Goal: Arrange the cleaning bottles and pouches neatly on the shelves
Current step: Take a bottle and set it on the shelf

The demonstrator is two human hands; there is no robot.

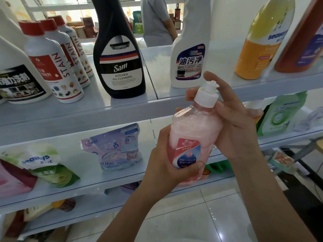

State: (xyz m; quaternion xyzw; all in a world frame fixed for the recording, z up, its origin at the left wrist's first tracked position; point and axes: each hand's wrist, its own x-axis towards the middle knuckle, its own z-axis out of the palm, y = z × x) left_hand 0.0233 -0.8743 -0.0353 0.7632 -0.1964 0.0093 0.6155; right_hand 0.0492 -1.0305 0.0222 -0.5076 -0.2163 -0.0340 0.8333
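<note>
Head | pink bottle | left hand grips base | right hand holds neck

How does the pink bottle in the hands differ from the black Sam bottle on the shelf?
The pink bottle is see-through and held tilted in the left hand and right hand; the black Sam bottle is opaque and stands upright on the upper shelf. Both carry printed labels.
</note>
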